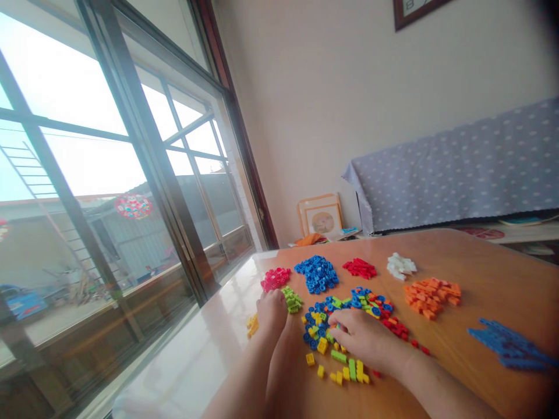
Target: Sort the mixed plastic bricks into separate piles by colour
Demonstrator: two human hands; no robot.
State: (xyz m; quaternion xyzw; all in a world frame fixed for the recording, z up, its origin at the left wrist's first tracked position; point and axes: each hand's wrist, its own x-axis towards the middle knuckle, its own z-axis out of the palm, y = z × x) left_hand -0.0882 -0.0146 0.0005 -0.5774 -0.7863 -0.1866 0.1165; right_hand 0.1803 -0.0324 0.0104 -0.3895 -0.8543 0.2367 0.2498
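Two bare hands reach over a wooden table [484,270] in the lower half of the frame, the left hand [273,308] curled down between a light green pile [292,299] and a yellow pile [252,326], its fingertips hidden and its grip impossible to tell. Right of lower centre, the right hand [358,334] bends its fingers over a mixed pile of bricks [340,304]; whether it pinches one cannot be told. Below it, one long green brick [352,369] points nearly up the frame, while another green brick [338,356] lies roughly crosswise, slanting down rightward.
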